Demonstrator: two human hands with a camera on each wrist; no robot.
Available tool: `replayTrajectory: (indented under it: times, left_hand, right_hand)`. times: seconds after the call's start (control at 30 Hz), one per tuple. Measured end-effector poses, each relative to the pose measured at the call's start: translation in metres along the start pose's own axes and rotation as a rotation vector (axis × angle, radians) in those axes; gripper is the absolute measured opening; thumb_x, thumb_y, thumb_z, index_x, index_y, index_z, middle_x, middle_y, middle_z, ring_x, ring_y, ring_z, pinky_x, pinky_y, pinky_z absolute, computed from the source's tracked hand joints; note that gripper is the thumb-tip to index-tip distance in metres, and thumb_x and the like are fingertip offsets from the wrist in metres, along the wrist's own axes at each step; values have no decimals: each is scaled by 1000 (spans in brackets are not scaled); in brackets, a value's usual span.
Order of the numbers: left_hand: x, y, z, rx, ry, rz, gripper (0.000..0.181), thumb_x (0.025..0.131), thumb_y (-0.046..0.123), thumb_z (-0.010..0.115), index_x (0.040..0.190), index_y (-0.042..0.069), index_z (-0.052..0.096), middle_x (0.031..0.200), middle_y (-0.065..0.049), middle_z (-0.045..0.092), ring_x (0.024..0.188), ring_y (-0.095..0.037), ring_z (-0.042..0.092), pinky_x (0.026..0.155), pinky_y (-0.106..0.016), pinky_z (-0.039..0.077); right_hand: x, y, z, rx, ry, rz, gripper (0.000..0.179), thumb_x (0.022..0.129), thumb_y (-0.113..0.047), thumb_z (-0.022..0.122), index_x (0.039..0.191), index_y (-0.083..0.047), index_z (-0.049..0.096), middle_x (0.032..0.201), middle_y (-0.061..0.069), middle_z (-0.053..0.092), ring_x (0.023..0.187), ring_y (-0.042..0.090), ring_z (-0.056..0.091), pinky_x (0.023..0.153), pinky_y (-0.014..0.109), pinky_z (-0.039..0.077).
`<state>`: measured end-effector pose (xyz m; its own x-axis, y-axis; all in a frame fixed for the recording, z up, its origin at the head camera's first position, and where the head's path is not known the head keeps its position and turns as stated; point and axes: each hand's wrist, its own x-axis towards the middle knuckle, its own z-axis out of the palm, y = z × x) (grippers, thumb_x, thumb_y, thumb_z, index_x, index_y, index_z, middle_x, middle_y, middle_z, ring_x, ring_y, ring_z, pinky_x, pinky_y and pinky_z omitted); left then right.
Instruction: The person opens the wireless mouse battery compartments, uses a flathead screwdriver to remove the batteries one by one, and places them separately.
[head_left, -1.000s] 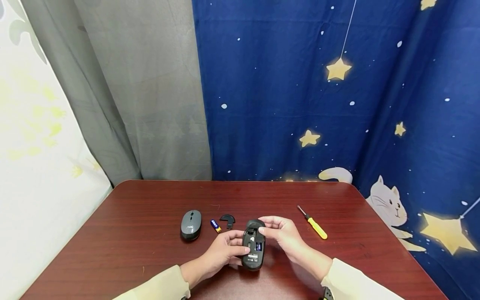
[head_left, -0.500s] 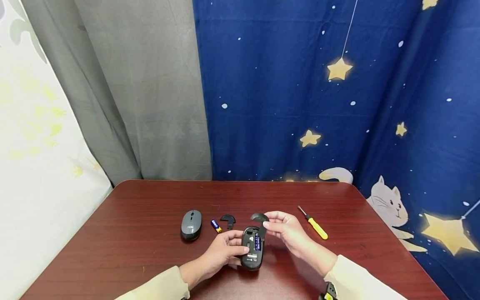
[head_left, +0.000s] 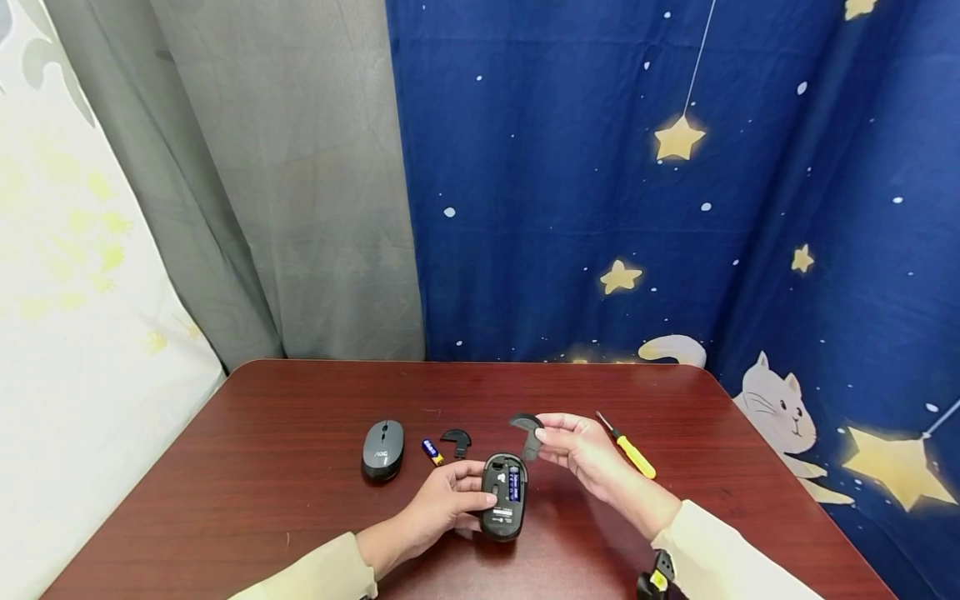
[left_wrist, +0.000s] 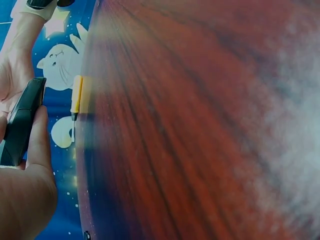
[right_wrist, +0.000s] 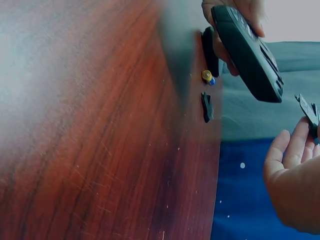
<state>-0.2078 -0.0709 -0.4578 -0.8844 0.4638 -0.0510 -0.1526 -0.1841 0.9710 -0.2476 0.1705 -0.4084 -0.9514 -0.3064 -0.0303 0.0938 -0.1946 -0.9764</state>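
Note:
In the head view my left hand [head_left: 435,510] grips a black computer mouse [head_left: 501,523] by its side, underside facing up. A blue battery [head_left: 514,483] lies in its uncovered compartment. Between thumb and fingers, my right hand [head_left: 591,454] pinches the dark battery cover [head_left: 527,422], a rounded piece with a tab, just beyond the mouse and to its right. The right wrist view shows the mouse [right_wrist: 245,55] raised above the tabletop and the cover [right_wrist: 309,112] apart from it. Seen edge-on in the left wrist view, the mouse [left_wrist: 24,120] sits between thumb and fingers.
A second, grey mouse [head_left: 382,452] stands on the reddish-brown table [head_left: 300,467] at left. Beside it lie a blue-and-yellow battery [head_left: 432,452] and another black battery cover [head_left: 457,440]. A yellow-handled screwdriver [head_left: 632,454] lies at right. Curtains [head_left: 540,208] hang behind the table.
My right hand has lifted the cover off the mouse and drawn it away, up and to the right, baring the battery. The left hand has barely moved with the mouse.

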Motion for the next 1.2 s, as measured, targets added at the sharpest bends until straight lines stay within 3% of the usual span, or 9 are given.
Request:
replayTrajectory:
  times: [0.43,0.8,1.2]
  left_hand:
    - [-2,3,1,-4,11,-16,46,87,2,68,129,-8,50,110,-18,67,87,-24,69,69,-35,58]
    - [-3,3,-2,10,12,-24,48,88,3,68,130,-8,50,110,-18,67,88,-24,69,69,-36,58]
    - [-4,2,-4,5,6,-29,48,88,3,68,130,-9,49,110,-18,67,88,-24,69,70,-37,58]
  right_hand:
    - [15,0,-7,9,-12,28,30,91,2,61,120,7,61,96,8,72,87,16,69,82,33,55]
    - [30,8,-12,71,11,100,32,93,3,58,125,6,54,94,7,70,85,16,69,78,29,56]
    - [41,17,-10,78,57,88,34,94,5,55,127,12,50,92,6,69,85,15,67,80,30,55]
